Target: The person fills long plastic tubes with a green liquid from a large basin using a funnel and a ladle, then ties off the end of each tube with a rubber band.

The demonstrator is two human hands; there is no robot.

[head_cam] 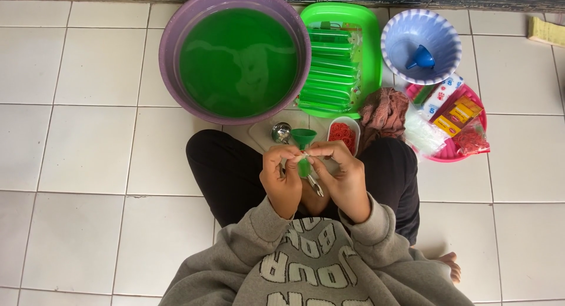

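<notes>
- Left hand [281, 182]: raised over the lap, wrist bent, fingers curled inward, tips pinching the neck of a thin clear bag [303, 166] just under the funnel [303, 137].
- Right hand [343, 178]: mirrors it, thumb and forefinger pinching the same bag neck from the other side; hands nearly touching at the fingertips.
- Funnel: small green plastic cone, upright, sitting just above both sets of fingertips, spout down into the bag.
- Bag: narrow soft plastic tube, green liquid inside, hangs between the palms.
- Ladle [282, 132]: shiny metal bowl just ahead of the left hand; a metal handle shows below, between the hands; can't tell if either hand grips it.
- Bands [342, 133]: red rubber rings in a small white oval dish, just ahead of the right hand.
- Basin [169, 53]: big round purple plastic tub, full of opaque green liquid, well ahead of the left hand.
- Tray [371, 41]: green plastic, rectangular, holds a row of filled green tubes, ahead of both hands.
- Cloth [384, 110]: crumpled brownish rag, ahead-right of the right hand.
- Bowl [393, 41]: pale blue, fluted rim, blue funnel inside, far ahead-right.
- Pink tray [442, 156]: round, holds clear bags and packets, right of the right hand.
- Floor: glossy white tile.
</notes>
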